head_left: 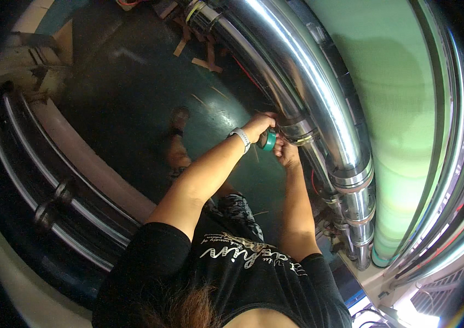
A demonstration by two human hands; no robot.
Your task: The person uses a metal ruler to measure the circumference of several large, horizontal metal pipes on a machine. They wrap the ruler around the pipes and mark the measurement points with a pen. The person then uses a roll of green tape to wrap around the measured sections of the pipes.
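My left hand (260, 126), with a pale band at its wrist, is closed beside a chrome roller (284, 98). A roll of green tape (268, 140) sits against its palm side, between my two hands, and appears to be in its grip. My right hand (287, 152) is just below and to the right, its fingers curled in close to the tape roll and the roller's metal collar (300, 131). What its fingertips pinch is too small to make out. The fingertips of my left hand are partly hidden at the roller's edge.
A thicker chrome roller (319, 82) and a wide green cylinder (396, 98) run along the right. On the left are paired metal rails (51, 158) with a black clamp (51, 210). Wooden pieces (208, 61) lie on the dark green floor (133, 93) at the far side.
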